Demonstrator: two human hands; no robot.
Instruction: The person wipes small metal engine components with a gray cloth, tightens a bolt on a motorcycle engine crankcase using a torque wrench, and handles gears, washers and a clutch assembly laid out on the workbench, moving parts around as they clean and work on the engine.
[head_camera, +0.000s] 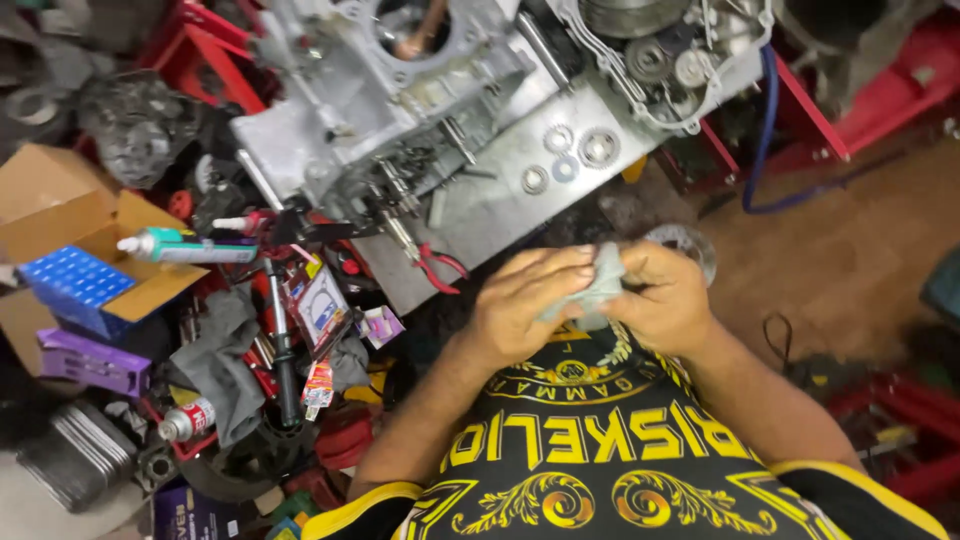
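Both my hands meet in front of my chest, over a black and yellow shirt. My left hand (527, 300) and my right hand (662, 298) together grip a small grey-green cloth (598, 285), which is bunched between the fingers. What the cloth wraps, if anything, is hidden. Just beyond my right hand lies a round metal disc (690, 243) on the floor. A large grey engine casing (420, 120) lies ahead of my hands, with gears and washers (580, 155) on its flat face.
Red-handled pliers (437, 265) lie at the casing's near edge. To the left are an open cardboard box (60, 215), a blue box (75, 285), a sealant tube (185, 246), a spray can (188, 420), rags and small packets. A blue hose (765, 130) hangs right, by red stands.
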